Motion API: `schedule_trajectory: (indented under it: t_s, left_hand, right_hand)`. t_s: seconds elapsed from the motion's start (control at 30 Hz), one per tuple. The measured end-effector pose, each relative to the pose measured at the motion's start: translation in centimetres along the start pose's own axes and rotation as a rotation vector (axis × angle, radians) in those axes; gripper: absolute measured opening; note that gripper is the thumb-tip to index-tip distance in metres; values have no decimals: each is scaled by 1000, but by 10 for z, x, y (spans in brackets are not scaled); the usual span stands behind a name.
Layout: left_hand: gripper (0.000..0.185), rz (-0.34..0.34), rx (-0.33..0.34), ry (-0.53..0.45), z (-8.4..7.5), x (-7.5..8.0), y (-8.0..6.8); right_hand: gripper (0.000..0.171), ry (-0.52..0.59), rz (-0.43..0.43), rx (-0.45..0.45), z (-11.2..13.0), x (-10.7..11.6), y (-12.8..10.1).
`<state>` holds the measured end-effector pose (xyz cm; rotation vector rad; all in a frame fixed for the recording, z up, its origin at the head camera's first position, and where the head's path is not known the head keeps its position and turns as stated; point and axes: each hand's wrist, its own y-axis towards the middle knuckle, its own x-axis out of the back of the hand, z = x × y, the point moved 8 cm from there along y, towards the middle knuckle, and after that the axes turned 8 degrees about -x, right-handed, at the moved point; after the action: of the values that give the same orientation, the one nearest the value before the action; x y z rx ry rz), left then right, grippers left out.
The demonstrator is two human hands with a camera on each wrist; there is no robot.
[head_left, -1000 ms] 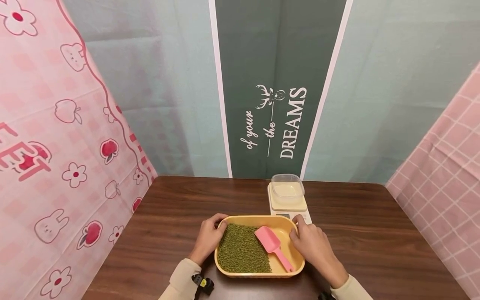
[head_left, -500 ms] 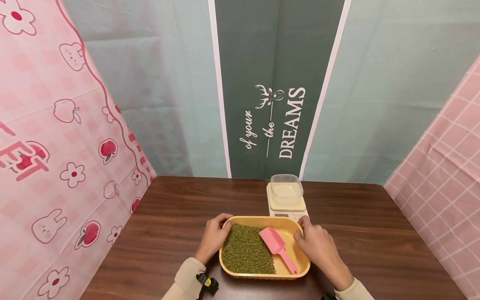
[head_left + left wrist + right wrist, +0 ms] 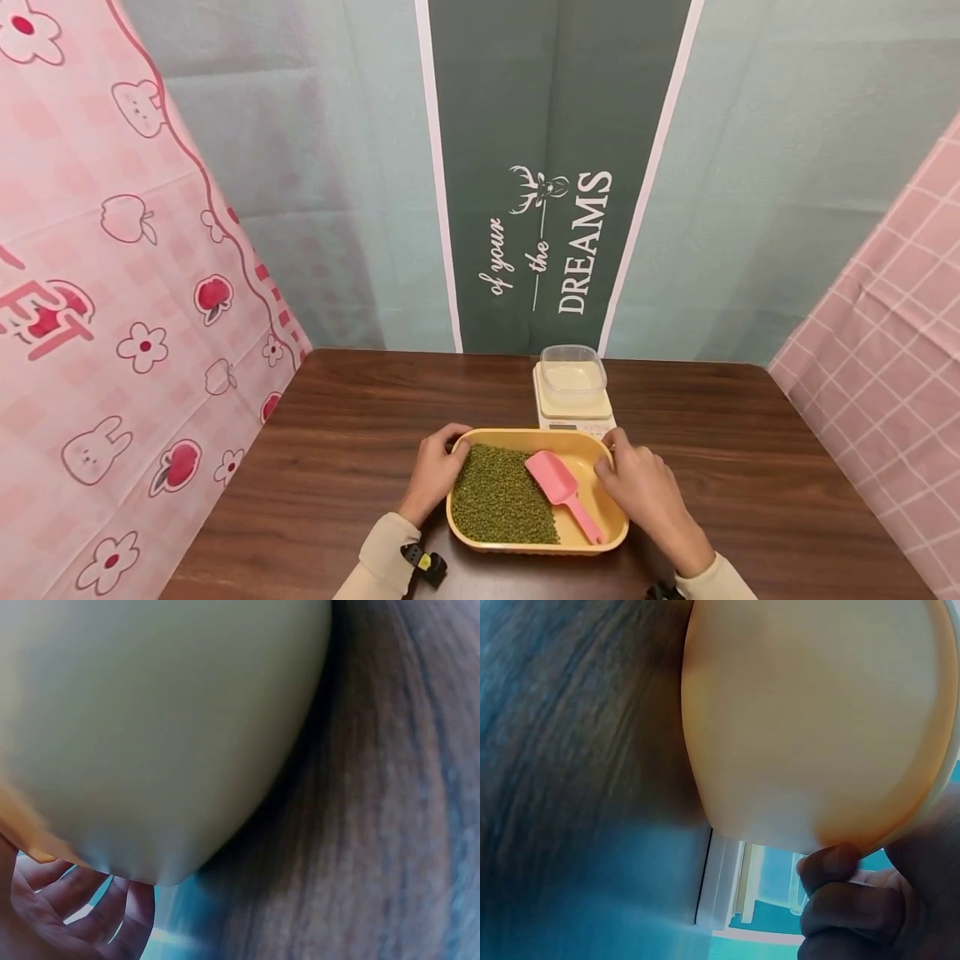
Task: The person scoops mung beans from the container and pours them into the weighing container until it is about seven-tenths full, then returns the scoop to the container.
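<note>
A yellow rectangular tray (image 3: pixel 525 547) sits at the near middle of the table in the head view. Small green beans (image 3: pixel 502 496), like mung beans, fill its left part. A pink scoop (image 3: pixel 558 483) lies in the right part, its blade by the beans and its handle toward the near right corner. My left hand (image 3: pixel 437 467) grips the far left corner, thumb over the rim. At the far right corner my right hand (image 3: pixel 641 483) grips the rim likewise. Both wrist views show the tray's outer wall (image 3: pixel 172 735) large, with curled fingers (image 3: pixel 847 900) at its rim.
Behind the tray stands a white kitchen scale (image 3: pixel 573 412) with a clear plastic container (image 3: pixel 573 371) on it. The tray's far rim overlaps the scale's near end in the head view. A brown wooden table (image 3: pixel 360 400) reaches back to a hanging cloth (image 3: pixel 360 183).
Both hands have shifted the tray a little to the right, with the beans and scoop in it. The scale and container stay where they were.
</note>
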<state>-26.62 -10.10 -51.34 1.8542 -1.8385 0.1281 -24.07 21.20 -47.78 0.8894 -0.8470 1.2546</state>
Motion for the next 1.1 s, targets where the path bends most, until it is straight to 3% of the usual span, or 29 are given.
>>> schedule_trajectory:
  t_s: [0.33,0.47,0.6,0.8,1.1]
  left_hand:
    - [19,59,45,6,7,-3,0]
    - [21,84,75,21,10,-3,-1]
    - [24,104,93,29,13,-4,0]
    - [26,115,87,24,14,-5,-1]
    - [26,121,92,6,14,-4,-2]
  right_hand:
    - [23,14,-228,231,32,20,-12]
    - [20,3,-177,303,51,18,-19]
    - [21,-54,-87,317,63,9,-23]
    - [39,-137,11,301,65,-6,-28]
    - [59,-176,79,303,66,-15,-34]
